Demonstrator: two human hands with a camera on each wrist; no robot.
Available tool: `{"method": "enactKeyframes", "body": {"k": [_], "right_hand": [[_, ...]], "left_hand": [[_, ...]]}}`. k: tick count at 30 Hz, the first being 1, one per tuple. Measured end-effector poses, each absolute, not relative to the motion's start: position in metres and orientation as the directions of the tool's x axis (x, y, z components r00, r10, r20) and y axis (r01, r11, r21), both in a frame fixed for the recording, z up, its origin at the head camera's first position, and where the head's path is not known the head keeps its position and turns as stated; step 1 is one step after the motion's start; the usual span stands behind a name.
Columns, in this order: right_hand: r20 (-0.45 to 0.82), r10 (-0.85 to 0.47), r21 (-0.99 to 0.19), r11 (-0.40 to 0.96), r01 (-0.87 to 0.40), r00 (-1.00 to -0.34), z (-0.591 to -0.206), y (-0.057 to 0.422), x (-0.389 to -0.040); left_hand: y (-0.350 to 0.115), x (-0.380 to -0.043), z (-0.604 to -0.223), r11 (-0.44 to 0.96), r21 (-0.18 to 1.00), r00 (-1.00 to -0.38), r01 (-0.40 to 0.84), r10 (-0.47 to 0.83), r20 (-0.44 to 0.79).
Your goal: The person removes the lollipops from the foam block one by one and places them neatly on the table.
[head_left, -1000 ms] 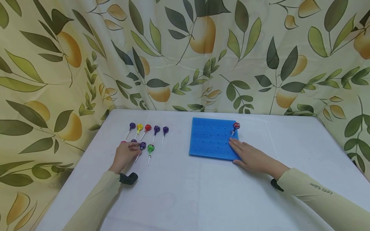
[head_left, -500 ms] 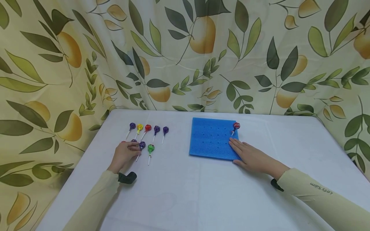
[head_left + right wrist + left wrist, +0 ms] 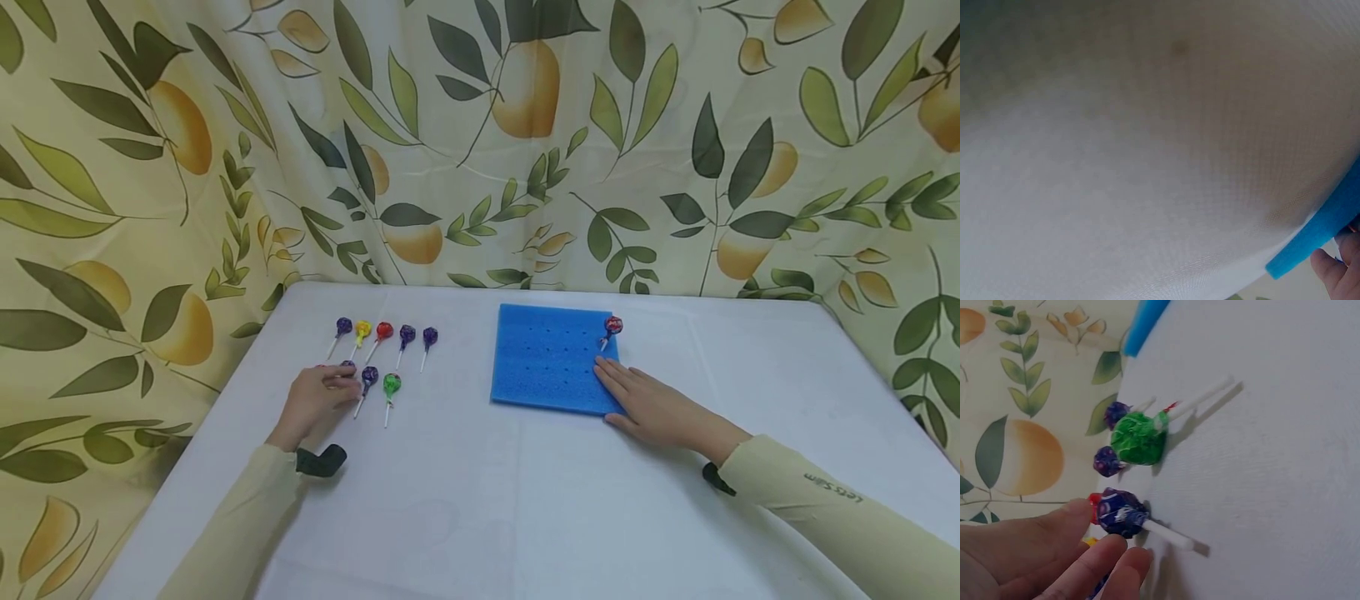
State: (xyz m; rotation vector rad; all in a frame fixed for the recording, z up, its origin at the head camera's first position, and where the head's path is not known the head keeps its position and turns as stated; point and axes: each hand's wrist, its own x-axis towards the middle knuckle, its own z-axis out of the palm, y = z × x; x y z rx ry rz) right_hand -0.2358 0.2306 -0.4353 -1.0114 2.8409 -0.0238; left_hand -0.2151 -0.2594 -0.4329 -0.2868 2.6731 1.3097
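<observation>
My left hand (image 3: pixel 311 402) is beside a purple lollipop (image 3: pixel 370 377) that lies on the white table. In the left wrist view the thumb and fingers are spread apart near its wrapped head, with none curled round it. To its right lies a green lollipop (image 3: pixel 1138 440). Another purple lollipop (image 3: pixel 348 364) is partly hidden behind the left hand. My right hand (image 3: pixel 652 408) rests with straight fingers on the right edge of a blue foam sheet (image 3: pixel 555 392) dotted with small holes. A red lollipop (image 3: pixel 613 326) stands tilted at that sheet's back right corner.
Behind the left hand runs a row of lollipops, among them a yellow one (image 3: pixel 362 330) and a red one (image 3: pixel 384 332). The white table (image 3: pixel 480 517) reaches back to a curtain (image 3: pixel 480 208) printed with fruit and leaves.
My left hand has drawn back to the left, away from the purple lollipop, which stays lying beside the green one. The right hand has kept still on the foam sheet.
</observation>
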Motion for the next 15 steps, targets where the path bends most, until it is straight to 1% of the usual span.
{"method": "enactKeyframes", "body": {"k": [7, 12, 15], "right_hand": [[-0.108, -0.635, -0.052, 0.772, -0.634, -0.765, -0.436, 0.231, -0.237], [-0.105, -0.636, -0.053, 0.771, -0.635, -0.764, -0.436, 0.231, -0.237], [-0.107, -0.635, -0.054, 0.772, -0.634, -0.765, -0.436, 0.231, -0.236]], "left_hand": [[-0.265, -0.215, -0.422, 0.496, 0.835, -0.969, -0.239, -0.07, -0.236], [-0.263, -0.217, -0.418, 0.468, 0.86, -0.977, -0.205, -0.05, -0.206], [-0.26, -0.22, -0.418, 0.406, 0.895, -0.982, -0.183, -0.025, -0.19]]}}
